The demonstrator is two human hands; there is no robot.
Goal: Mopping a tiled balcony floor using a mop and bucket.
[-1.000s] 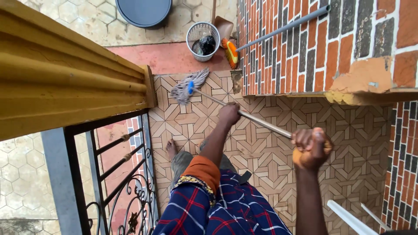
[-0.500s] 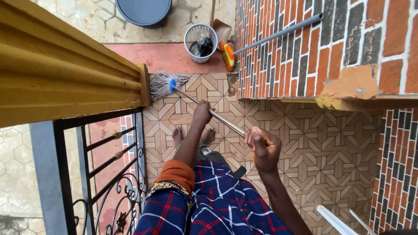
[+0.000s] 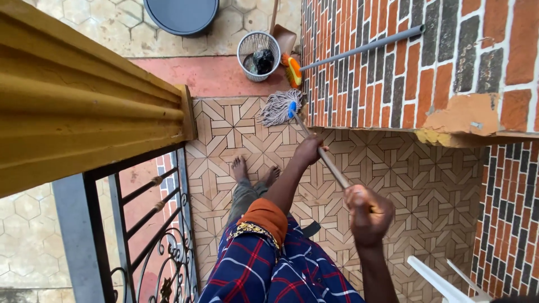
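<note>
Swung right since the last frame: mop head [image 3: 276, 108] now against the brick wall [image 3: 359, 84], far end of the tiled floor [image 3: 426, 179]. Left hand [image 3: 309, 150] and right hand [image 3: 368, 215], fingers closed around the mop handle [image 3: 331, 165]. Near a wire basket [image 3: 259, 47].

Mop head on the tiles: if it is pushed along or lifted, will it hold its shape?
Probably not. The mop head is a fan of loose pale strands splayed flat on the patterned tiles, so it should drag and bend when pushed. Lifted, the strands would likely droop. The metal handle looks rigid.
</note>
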